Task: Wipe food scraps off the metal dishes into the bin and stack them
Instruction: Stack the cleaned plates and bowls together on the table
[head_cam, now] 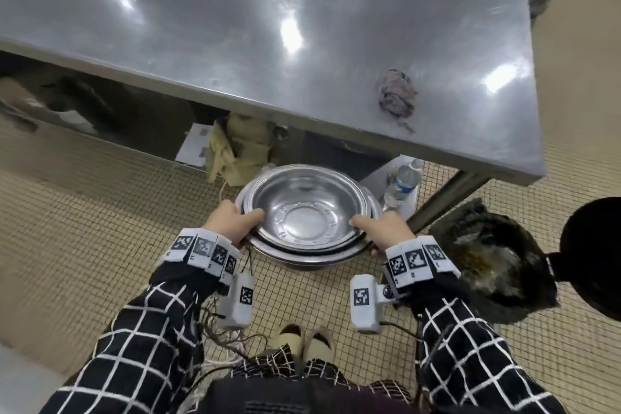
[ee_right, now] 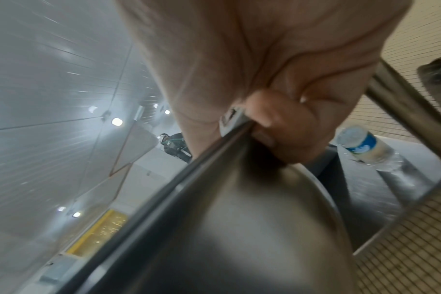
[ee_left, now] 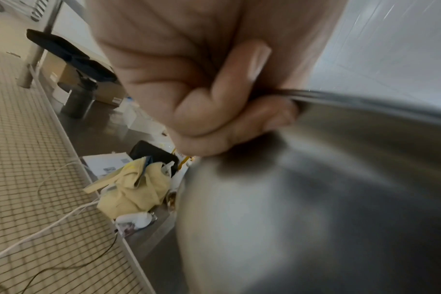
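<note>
A stack of nested metal bowls [head_cam: 307, 212] hangs in front of me, below the table edge and above the tiled floor. My left hand [head_cam: 232, 223] grips the stack's left rim, thumb on top and fingers curled under, as the left wrist view shows on the bowl wall [ee_left: 315, 199]. My right hand [head_cam: 383, 228] grips the right rim the same way, its fingers under the bowl wall [ee_right: 239, 228]. The top bowl's inside looks clean and shiny. A crumpled rag [head_cam: 396, 94] lies on the steel table [head_cam: 268, 27] near its front right corner. The black-lined bin [head_cam: 494, 255] stands on the floor to my right.
A table leg [head_cam: 450, 195] slants down between bowls and bin. A water bottle [head_cam: 403, 181] lies on the low shelf under the table. A yellow cloth bag [head_cam: 235, 151], papers and cables sit below the table to the left. A dark round object [head_cam: 594, 255] is at the far right.
</note>
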A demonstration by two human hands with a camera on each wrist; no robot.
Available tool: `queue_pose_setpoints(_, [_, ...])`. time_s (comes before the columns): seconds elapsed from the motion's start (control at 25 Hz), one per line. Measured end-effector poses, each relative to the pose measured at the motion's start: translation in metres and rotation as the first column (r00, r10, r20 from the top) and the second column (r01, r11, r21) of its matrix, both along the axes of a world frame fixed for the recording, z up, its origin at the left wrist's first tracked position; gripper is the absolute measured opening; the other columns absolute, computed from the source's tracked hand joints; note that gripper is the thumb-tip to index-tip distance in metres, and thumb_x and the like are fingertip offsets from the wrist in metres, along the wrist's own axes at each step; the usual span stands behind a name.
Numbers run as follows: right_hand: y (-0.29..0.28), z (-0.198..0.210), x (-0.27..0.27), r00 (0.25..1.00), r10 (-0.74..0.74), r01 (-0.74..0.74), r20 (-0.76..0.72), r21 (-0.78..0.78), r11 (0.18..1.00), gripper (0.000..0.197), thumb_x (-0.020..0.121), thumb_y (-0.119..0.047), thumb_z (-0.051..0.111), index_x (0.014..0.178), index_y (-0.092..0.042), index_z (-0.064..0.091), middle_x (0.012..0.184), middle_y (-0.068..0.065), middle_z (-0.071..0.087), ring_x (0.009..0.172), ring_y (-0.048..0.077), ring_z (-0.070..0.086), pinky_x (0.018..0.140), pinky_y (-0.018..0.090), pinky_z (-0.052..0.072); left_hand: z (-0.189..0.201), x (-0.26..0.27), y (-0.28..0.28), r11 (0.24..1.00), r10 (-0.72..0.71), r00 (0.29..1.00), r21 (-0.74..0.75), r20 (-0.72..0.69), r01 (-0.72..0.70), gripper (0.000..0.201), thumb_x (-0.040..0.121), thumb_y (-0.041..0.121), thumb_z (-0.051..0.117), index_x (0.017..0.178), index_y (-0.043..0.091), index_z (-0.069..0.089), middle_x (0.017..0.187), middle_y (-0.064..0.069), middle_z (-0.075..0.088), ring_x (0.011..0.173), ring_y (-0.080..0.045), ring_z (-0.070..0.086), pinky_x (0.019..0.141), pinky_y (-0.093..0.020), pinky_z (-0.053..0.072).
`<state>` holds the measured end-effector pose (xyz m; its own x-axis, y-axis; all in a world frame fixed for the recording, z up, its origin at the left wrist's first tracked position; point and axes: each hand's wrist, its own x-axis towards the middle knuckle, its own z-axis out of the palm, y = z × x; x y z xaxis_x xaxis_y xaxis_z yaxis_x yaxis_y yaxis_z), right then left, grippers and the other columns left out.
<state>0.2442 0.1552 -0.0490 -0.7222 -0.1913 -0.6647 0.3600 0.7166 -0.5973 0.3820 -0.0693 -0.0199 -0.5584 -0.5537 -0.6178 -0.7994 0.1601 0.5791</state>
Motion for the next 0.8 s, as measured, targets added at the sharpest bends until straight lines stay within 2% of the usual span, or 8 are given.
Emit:
queue_pose_setpoints(0.08, [0.009,-0.022,-0.001,0.998,-0.052,0.052,0.022,0.011,0.999,0.034,0.078,-0.032,0.070,0.086,-0.004,0.051,0.075,0.007,0.057,0.063,0.022,0.056,0.059,0.033,0.046,-0.026,-0.009,0.006,1.000,-0.021,0.999,-0.004,0.026,0.022,0.020,0.088,0.021,0.061,0.074,0.011,0.050,0.068,-0.005,0.056,0.055,-0.016,0.051,0.050,-0.025,0.042])
queue_pose_setpoints(0.16, [0.015,-0.047,-0.004,0.994,-0.108,0.108,0.028,0.019,0.994,0.050,0.072,-0.036,0.072,0.101,-0.001,0.050,0.085,0.009,0.059,0.077,0.029,0.062,0.069,0.037,0.051,-0.054,-0.022,0.013,0.999,-0.041,0.998,-0.026,0.052,0.043,0.021,0.088,0.020,0.062,0.076,0.010,0.048,0.070,-0.004,0.055,0.056,-0.015,0.052,0.047,-0.023,0.042])
queue_pose_setpoints(0.24, [0.019,-0.068,-0.007,0.989,-0.145,0.144,0.015,0.050,0.988,0.064,0.068,-0.039,0.072,0.113,0.000,0.047,0.095,0.013,0.061,0.087,0.033,0.064,0.076,0.042,0.055,-0.082,-0.036,0.015,0.995,-0.076,0.994,-0.052,0.075,0.081,0.030,0.087,0.027,0.063,0.096,0.003,0.048,0.080,-0.005,0.055,0.066,-0.017,0.055,0.052,-0.026,0.044])
queue_pose_setpoints(0.4, [0.019,-0.134,-0.027,0.972,-0.236,0.235,0.003,0.065,0.970,0.050,0.080,-0.031,0.070,0.114,-0.001,0.050,0.099,0.013,0.061,0.088,0.033,0.065,0.073,0.039,0.055,-0.158,-0.070,0.010,0.993,-0.104,0.989,-0.051,0.109,0.110,0.055,0.085,0.033,0.066,0.121,0.000,0.040,0.096,-0.008,0.056,0.080,-0.023,0.056,0.072,-0.033,0.049])
queue_pose_setpoints(0.56, [0.006,-0.230,-0.067,0.974,-0.219,0.223,-0.064,0.057,0.973,0.042,0.083,-0.033,0.069,0.106,-0.007,0.045,0.091,0.007,0.053,0.075,0.023,0.054,0.074,0.030,0.044,-0.259,-0.120,-0.007,0.981,-0.159,0.981,-0.092,0.109,0.169,0.047,0.087,0.032,0.066,0.115,0.000,0.047,0.076,-0.001,0.053,0.061,-0.011,0.052,0.051,-0.022,0.039])
queue_pose_setpoints(0.6, [0.002,-0.251,-0.079,0.977,-0.199,0.204,-0.071,0.068,0.977,0.045,0.083,-0.036,0.068,0.108,-0.008,0.044,0.092,0.008,0.053,0.074,0.022,0.053,0.075,0.030,0.043,-0.282,-0.133,-0.013,0.974,-0.194,0.974,-0.092,0.117,0.205,0.045,0.087,0.034,0.066,0.112,-0.001,0.052,0.077,-0.003,0.058,0.062,-0.013,0.056,0.051,-0.024,0.044])
queue_pose_setpoints(0.68, [-0.007,-0.311,-0.109,0.979,-0.189,0.193,-0.082,0.045,0.980,0.053,0.083,-0.041,0.067,0.118,-0.007,0.044,0.098,0.010,0.057,0.080,0.025,0.057,0.078,0.032,0.045,-0.343,-0.162,-0.023,0.953,-0.278,0.956,-0.102,0.094,0.287,0.050,0.084,0.043,0.066,0.110,0.000,0.059,0.091,-0.011,0.067,0.078,-0.024,0.066,0.070,-0.036,0.055])
queue_pose_setpoints(0.8, [-0.021,-0.403,-0.152,0.969,-0.202,0.207,-0.141,0.023,0.978,0.049,0.083,-0.040,0.067,0.108,-0.003,0.047,0.097,0.015,0.062,0.081,0.027,0.062,0.067,0.032,0.051,-0.427,-0.208,-0.037,0.922,-0.339,0.941,-0.196,0.008,0.334,0.052,0.079,0.049,0.069,0.099,0.001,0.063,0.097,-0.016,0.068,0.085,-0.031,0.065,0.079,-0.038,0.053])
